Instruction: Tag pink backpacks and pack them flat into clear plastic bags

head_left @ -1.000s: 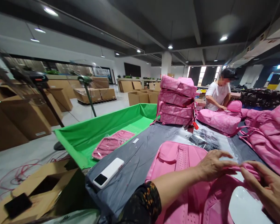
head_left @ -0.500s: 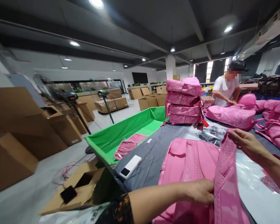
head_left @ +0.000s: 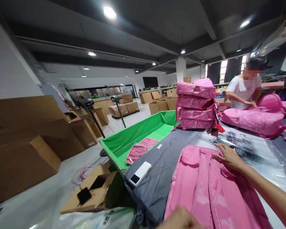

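A pink backpack (head_left: pixel 181 190) lies on the grey-covered table, its back panel and shoulder straps facing up. The perforated shoulder strap (head_left: pixel 214 181) now rests along the middle of that panel. My right hand (head_left: pixel 231 157) is on the upper right of the backpack, fingers stretched apart over the top of the strap. At the bottom edge of the view my left hand (head_left: pixel 181 219) is cut off and smeared by motion, over the lower part of the backpack; its fingers cannot be made out.
Stacked pink backpacks (head_left: pixel 196 105) stand behind, beside a green fabric bin (head_left: pixel 138 130) holding a wrapped pink piece (head_left: pixel 140 149). A white phone (head_left: pixel 140 173) lies on the table. Clear plastic bags (head_left: pixel 248 143) lie to the right. A co-worker (head_left: pixel 244 89) handles pink bags at the back.
The shoulder strap, held up by both hands before, has come down onto the backpack. My right hand moved from its raised end onto the backpack; my left hand drew down and left.
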Tool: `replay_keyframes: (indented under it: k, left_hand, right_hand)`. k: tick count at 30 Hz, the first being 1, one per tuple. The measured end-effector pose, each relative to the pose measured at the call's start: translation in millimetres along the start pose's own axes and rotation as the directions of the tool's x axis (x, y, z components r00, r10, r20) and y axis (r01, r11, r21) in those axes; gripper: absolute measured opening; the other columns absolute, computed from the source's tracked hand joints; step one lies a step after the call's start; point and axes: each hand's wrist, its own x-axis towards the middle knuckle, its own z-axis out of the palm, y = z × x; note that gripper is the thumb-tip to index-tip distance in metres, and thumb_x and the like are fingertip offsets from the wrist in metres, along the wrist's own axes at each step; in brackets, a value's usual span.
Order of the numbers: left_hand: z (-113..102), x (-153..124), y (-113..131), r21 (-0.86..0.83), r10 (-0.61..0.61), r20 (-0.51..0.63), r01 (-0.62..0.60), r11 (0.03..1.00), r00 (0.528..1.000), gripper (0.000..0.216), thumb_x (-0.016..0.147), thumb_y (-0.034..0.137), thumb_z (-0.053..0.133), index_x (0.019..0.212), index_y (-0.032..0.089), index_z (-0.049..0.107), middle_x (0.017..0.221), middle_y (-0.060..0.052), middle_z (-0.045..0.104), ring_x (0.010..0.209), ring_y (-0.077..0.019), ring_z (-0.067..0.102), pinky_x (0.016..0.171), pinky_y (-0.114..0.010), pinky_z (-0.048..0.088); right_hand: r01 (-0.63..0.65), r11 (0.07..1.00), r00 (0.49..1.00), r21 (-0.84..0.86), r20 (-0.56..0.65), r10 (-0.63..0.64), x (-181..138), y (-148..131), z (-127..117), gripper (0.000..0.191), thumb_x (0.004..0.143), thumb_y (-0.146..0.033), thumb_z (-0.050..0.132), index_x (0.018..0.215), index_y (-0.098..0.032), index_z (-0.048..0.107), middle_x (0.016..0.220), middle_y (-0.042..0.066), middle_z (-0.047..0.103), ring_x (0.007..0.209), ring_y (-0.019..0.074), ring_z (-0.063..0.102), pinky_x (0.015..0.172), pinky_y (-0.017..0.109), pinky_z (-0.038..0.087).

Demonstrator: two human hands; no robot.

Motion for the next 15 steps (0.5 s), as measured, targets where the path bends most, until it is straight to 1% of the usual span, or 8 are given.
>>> replay_keyframes:
  k: [2,4,6,7,9,11,13,15]
  left_hand:
    - [-31.7,25.4,14.9,0.22,0.123,-0.186,-0.081,0.972,0.975,0.045,0.092,0.055,0.051,0.079,0.018,0.072,0.073,-0.005,0.073,0.07,-0.0197,0.068,0.073,-0.032,0.053]
    - [-59.6,68.8,30.5,0.498,0.274,-0.35,-0.07,0.864,0.896,0.046,0.096,0.049,0.043,0.108,0.016,0.071,0.109,-0.012,0.076,0.106,-0.0254,0.069,0.097,-0.035,0.049]
    - [-74.9,120.7,42.9,0.59,0.247,-0.408,0.048,0.806,0.879,0.06,0.095,0.053,0.045,0.137,0.012,0.057,0.144,-0.02,0.059,0.138,-0.0319,0.052,0.113,-0.041,0.039]
    - [-76.0,145.5,47.4,0.601,0.233,-0.397,0.06,0.797,0.888,0.066,0.094,0.056,0.047,0.14,0.01,0.053,0.148,-0.022,0.055,0.141,-0.0343,0.048,0.115,-0.044,0.038]
    - [-66.5,184.9,52.6,0.611,0.227,-0.338,0.03,0.791,0.913,0.074,0.089,0.063,0.055,0.139,0.009,0.054,0.145,-0.024,0.057,0.139,-0.0375,0.049,0.115,-0.047,0.038]
    - [-47.6,205.1,51.6,0.638,0.284,-0.274,-0.047,0.769,0.919,0.077,0.079,0.065,0.069,0.134,0.011,0.057,0.139,-0.021,0.061,0.134,-0.0372,0.053,0.114,-0.047,0.039]
    - [-28.6,207.4,42.7,0.667,0.395,-0.24,-0.145,0.731,0.887,0.077,0.069,0.059,0.081,0.128,0.013,0.059,0.133,-0.018,0.063,0.128,-0.0352,0.055,0.114,-0.045,0.039]
    - [-14.9,199.1,26.6,0.676,0.52,-0.233,-0.248,0.694,0.822,0.072,0.065,0.049,0.087,0.123,0.015,0.06,0.128,-0.015,0.064,0.123,-0.0324,0.057,0.112,-0.044,0.041]
  right_hand:
    - [0.015,1.0,1.0,0.006,0.011,-0.015,-1.0,4.9,11.1,0.082,0.078,-0.081,0.04,0.122,-0.017,0.067,0.131,0.022,0.064,0.123,0.0406,0.058,0.106,0.059,0.041]
    - [0.038,0.999,0.999,0.015,0.006,-0.038,-3.2,7.7,19.7,0.077,0.08,-0.079,0.042,0.119,-0.018,0.068,0.128,0.019,0.067,0.121,0.0389,0.06,0.108,0.058,0.041]
    - [0.053,0.998,0.998,0.024,-0.024,-0.052,-6.9,10.6,24.6,0.073,0.083,-0.078,0.041,0.118,-0.02,0.068,0.127,0.017,0.068,0.12,0.0368,0.062,0.108,0.056,0.043]
    - [0.056,0.998,0.997,0.028,-0.046,-0.055,-9.4,12.3,25.5,0.072,0.085,-0.077,0.041,0.119,-0.02,0.067,0.127,0.016,0.069,0.119,0.0356,0.063,0.106,0.055,0.045]
    - [0.062,0.998,0.994,0.034,-0.094,-0.058,-16.4,16.1,24.7,0.07,0.088,-0.075,0.039,0.122,-0.019,0.065,0.125,0.016,0.069,0.116,0.0329,0.065,0.102,0.051,0.05]
    - [0.073,0.997,0.987,0.032,-0.144,-0.067,-26.9,18.8,22.3,0.065,0.091,-0.071,0.038,0.122,-0.02,0.063,0.123,0.015,0.07,0.112,0.031,0.066,0.098,0.048,0.052]
    - [0.088,0.996,0.978,0.027,-0.19,-0.081,-41.4,19.0,21.1,0.058,0.092,-0.067,0.042,0.12,-0.021,0.063,0.12,0.015,0.07,0.11,0.0305,0.066,0.098,0.048,0.052]
    - [0.119,0.993,0.968,0.018,-0.226,-0.112,-59.4,16.4,23.1,0.051,0.093,-0.063,0.047,0.119,-0.022,0.063,0.118,0.014,0.07,0.11,0.0306,0.065,0.099,0.048,0.051]
